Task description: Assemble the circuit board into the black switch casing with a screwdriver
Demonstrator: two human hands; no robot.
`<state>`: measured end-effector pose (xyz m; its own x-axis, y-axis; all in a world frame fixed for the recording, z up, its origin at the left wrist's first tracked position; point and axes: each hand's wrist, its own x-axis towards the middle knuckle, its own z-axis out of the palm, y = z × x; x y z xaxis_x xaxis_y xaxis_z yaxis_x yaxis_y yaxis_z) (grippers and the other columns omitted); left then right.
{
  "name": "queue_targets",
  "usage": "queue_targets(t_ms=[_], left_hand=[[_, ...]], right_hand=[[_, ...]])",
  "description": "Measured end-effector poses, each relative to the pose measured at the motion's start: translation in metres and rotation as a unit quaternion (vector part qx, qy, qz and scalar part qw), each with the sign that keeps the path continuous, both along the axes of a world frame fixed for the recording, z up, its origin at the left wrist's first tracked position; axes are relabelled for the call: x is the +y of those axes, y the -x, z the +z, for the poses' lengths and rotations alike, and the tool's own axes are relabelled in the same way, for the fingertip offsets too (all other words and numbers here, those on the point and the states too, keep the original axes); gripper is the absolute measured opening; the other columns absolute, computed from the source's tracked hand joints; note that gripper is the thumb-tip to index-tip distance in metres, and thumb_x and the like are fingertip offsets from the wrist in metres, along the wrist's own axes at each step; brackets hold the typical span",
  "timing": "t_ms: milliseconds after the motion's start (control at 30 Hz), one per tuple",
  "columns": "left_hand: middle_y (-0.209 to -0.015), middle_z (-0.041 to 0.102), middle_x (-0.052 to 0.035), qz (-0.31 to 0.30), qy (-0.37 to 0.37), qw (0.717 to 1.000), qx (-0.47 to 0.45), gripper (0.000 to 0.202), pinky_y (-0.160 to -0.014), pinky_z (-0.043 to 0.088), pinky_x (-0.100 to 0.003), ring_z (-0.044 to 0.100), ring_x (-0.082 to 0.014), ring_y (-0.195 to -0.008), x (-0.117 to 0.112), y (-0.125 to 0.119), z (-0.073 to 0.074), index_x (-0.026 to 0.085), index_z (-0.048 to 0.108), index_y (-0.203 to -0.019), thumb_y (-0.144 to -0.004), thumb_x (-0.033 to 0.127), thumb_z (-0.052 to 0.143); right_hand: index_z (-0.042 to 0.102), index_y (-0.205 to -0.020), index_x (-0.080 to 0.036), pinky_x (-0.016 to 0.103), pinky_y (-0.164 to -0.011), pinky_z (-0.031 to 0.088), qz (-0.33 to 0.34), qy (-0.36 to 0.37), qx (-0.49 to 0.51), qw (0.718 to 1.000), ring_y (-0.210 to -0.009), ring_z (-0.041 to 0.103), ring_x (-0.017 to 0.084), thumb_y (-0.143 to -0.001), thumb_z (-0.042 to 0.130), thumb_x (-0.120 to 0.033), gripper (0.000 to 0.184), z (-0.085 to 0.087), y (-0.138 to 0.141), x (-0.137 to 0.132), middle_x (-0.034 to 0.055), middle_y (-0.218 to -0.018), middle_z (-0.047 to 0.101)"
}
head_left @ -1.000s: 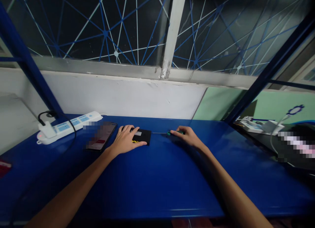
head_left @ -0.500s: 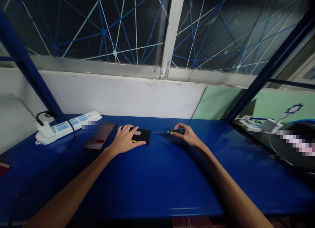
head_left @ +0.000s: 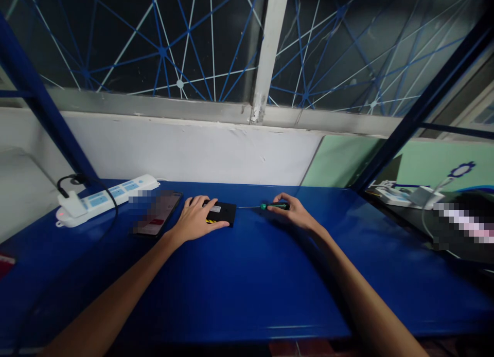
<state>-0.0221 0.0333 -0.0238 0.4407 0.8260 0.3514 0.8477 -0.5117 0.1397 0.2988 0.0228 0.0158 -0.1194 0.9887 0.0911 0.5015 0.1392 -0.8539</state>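
A small flat black device (head_left: pixel 223 213) with a white label and a yellow-striped sticker lies at the back of the blue table (head_left: pixel 247 285). My left hand (head_left: pixel 195 219) rests flat on its left part, fingers spread and thumb along its front edge. My right hand (head_left: pixel 295 211) is to its right, fingers curled round the green-and-black handle of a thin screwdriver (head_left: pixel 266 207). The screwdriver's shaft points left toward the device, and its tip stops just short of the device's right edge.
A phone (head_left: pixel 158 213) lies left of the device. A white power strip (head_left: pixel 104 197) with a black cable sits at the back left. A wall and a netted window rise behind. A second bench with white gear (head_left: pixel 409 196) stands at the right.
My right hand has risen from lying over the screwdriver handle to a curled grip on it. The left hand and device have stayed put.
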Motion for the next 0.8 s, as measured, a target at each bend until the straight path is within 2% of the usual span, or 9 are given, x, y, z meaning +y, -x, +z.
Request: queue_targets(t_ms=[100, 233, 300, 367, 433, 500, 600, 700, 800], left_hand=[[-0.132, 0.051, -0.0156, 0.003, -0.001, 1.000, 0.002, 0.082, -0.100, 0.030, -0.056, 0.044, -0.0387, -0.121, -0.0008, -0.0003, 0.0006, 0.023, 0.049, -0.136, -0.079, 0.080, 0.037], [-0.130, 0.052, -0.0151, 0.006, -0.003, 1.000, 0.001, 0.082, -0.101, 0.030, -0.056, 0.044, -0.0381, -0.120, -0.0008, -0.0007, 0.0006, 0.022, 0.050, -0.135, -0.078, 0.081, 0.039], [-0.130, 0.052, -0.0153, 0.007, -0.006, 1.000, 0.003, 0.082, -0.101, 0.031, -0.055, 0.045, -0.0375, -0.120, -0.0005, -0.0006, 0.0003, 0.022, 0.050, -0.135, -0.079, 0.080, 0.039], [-0.130, 0.052, -0.0155, 0.006, -0.008, 1.000, 0.006, 0.082, -0.100, 0.031, -0.055, 0.046, -0.0370, -0.119, -0.0002, -0.0005, 0.0000, 0.021, 0.050, -0.135, -0.079, 0.080, 0.039], [-0.130, 0.053, -0.0153, 0.005, -0.010, 1.000, 0.007, 0.082, -0.100, 0.031, -0.054, 0.046, -0.0368, -0.119, 0.0000, -0.0004, -0.0003, 0.021, 0.050, -0.134, -0.079, 0.080, 0.038], [-0.129, 0.053, -0.0153, 0.005, -0.012, 1.000, 0.008, 0.082, -0.100, 0.031, -0.054, 0.045, -0.0370, -0.119, 0.0000, -0.0005, -0.0005, 0.021, 0.051, -0.134, -0.079, 0.080, 0.038], [-0.130, 0.052, -0.0160, 0.009, -0.012, 1.000, 0.014, 0.084, -0.100, 0.032, -0.054, 0.045, -0.0373, -0.120, -0.0001, -0.0009, -0.0001, 0.019, 0.050, -0.134, -0.079, 0.081, 0.037], [-0.131, 0.052, -0.0161, 0.011, -0.007, 1.000, 0.017, 0.085, -0.100, 0.032, -0.054, 0.045, -0.0372, -0.120, -0.0003, -0.0013, 0.0007, 0.019, 0.050, -0.135, -0.079, 0.081, 0.038], [-0.132, 0.052, -0.0165, 0.008, -0.001, 1.000, 0.016, 0.084, -0.100, 0.032, -0.055, 0.045, -0.0376, -0.121, -0.0004, -0.0013, 0.0012, 0.020, 0.049, -0.136, -0.079, 0.081, 0.037]], right_hand=[[0.049, -0.072, -0.020, 0.024, -0.046, 0.025, -0.016, -0.042, -0.044, 0.998, -0.048, 0.033, 0.010, -0.074, 0.061, -0.064, 0.046, -0.0037, -0.0012, 0.0033, -0.0058, -0.053, 0.039], [0.038, -0.052, -0.020, 0.026, -0.049, 0.021, -0.039, -0.076, -0.135, 0.987, -0.052, 0.027, 0.010, -0.085, 0.043, -0.067, 0.058, -0.0087, 0.0007, 0.0051, -0.0043, -0.052, 0.029], [0.042, -0.057, -0.019, 0.026, -0.049, 0.022, -0.029, -0.066, -0.114, 0.991, -0.052, 0.029, 0.010, -0.086, 0.042, -0.065, 0.055, -0.0081, 0.0020, 0.0036, -0.0041, -0.053, 0.032], [0.051, -0.072, -0.019, 0.025, -0.048, 0.023, -0.008, -0.035, -0.068, 0.997, -0.052, 0.032, 0.010, -0.082, 0.053, -0.062, 0.045, -0.0056, 0.0025, 0.0015, -0.0047, -0.055, 0.039], [0.051, -0.084, -0.020, 0.024, -0.046, 0.024, 0.008, 0.007, -0.027, 1.000, -0.049, 0.033, 0.010, -0.073, 0.066, -0.059, 0.043, -0.0027, 0.0019, 0.0002, -0.0057, -0.056, 0.043], [0.050, -0.084, -0.021, 0.023, -0.046, 0.025, 0.009, 0.023, -0.012, 1.000, -0.048, 0.034, 0.010, -0.069, 0.070, -0.057, 0.044, -0.0013, 0.0010, 0.0003, -0.0060, -0.056, 0.045], [0.051, -0.070, -0.019, 0.025, -0.049, 0.027, -0.020, -0.034, -0.073, 0.997, -0.052, 0.037, 0.011, -0.074, 0.063, -0.062, 0.044, -0.0027, 0.0007, 0.0021, -0.0033, -0.056, 0.045], [0.050, -0.056, -0.018, 0.027, -0.051, 0.025, -0.037, -0.081, -0.164, 0.982, -0.054, 0.037, 0.012, -0.084, 0.046, -0.065, 0.054, -0.0060, 0.0020, 0.0029, -0.0011, -0.054, 0.043], [0.052, -0.060, -0.018, 0.027, -0.050, 0.025, -0.028, -0.072, -0.164, 0.983, -0.053, 0.036, 0.012, -0.085, 0.043, -0.064, 0.054, -0.0071, 0.0028, 0.0019, -0.0014, -0.053, 0.042]])
